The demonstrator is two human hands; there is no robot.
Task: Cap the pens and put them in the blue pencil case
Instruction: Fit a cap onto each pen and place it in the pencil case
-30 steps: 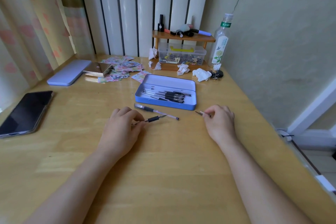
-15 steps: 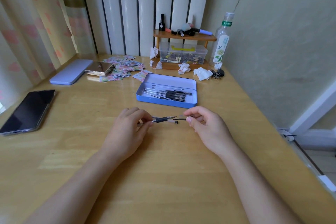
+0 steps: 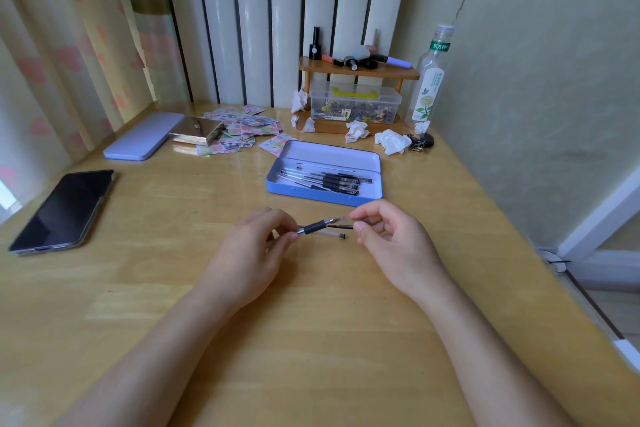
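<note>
The blue pencil case (image 3: 311, 193) lies open at the table's middle, with several black-gripped pens (image 3: 332, 180) inside. Just in front of it my left hand (image 3: 249, 253) pinches a pen (image 3: 313, 227) by its barrel, tip pointing right. My right hand (image 3: 391, 239) holds a clear cap (image 3: 346, 224) at that pen's tip; how far the cap is on I cannot tell. A second clear pen (image 3: 332, 236) lies on the table under the held one, partly hidden.
A phone (image 3: 64, 210) lies at the left edge. The case's lilac lid (image 3: 143, 140), a gold box (image 3: 195, 130) and scattered paper cards sit at the back left. A small wooden shelf (image 3: 356, 69), a clear box, crumpled tissues (image 3: 393, 141), keys and a bottle (image 3: 429, 80) stand at the back right.
My left hand lifted a pen off the table. My right hand came in from the right with the cap and met the pen's tip.
</note>
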